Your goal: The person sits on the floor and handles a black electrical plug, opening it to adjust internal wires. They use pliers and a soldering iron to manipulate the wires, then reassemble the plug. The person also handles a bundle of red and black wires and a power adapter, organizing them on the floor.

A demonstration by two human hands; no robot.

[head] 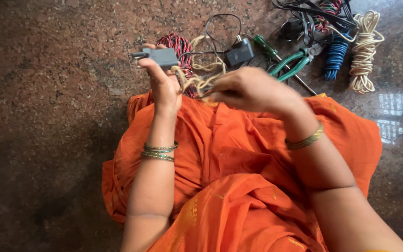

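The left hand [163, 83] is raised over the floor [47, 116], its fingers curled shut around a grey adapter [159, 56] that lies level across the fingertips, its prongs pointing away to the left. A beige cord [193, 79] hangs off the adapter's right end in loose kinks and runs across to the right hand [250, 88]. That hand is just right of the adapter and a little lower, fingers bent in and pinched together on the cord; the fingertips themselves are blurred and partly hidden behind the knuckles. Green-and-gold bangles [159, 151] ring the left wrist, below the adapter, and a gold bangle [305, 138] sits on the right wrist. An orange cloth [229, 158] covers the lap beneath both arms.

Behind the adapter, touching the cloth's far edge, lies a red-and-black coil [179, 46]. Right of the adapter a black adapter [239, 52] rests on the floor with a thin black wire [220, 25] looping above it. Further right lie a green screwdriver [267, 48] and green-handled pliers [295, 63], the handles crossing its shaft. Beyond those, far right of the adapter, stand a blue coil [336, 58] and a cream coil [364, 53] side by side, with a tangle of black cables [311, 14] above them.
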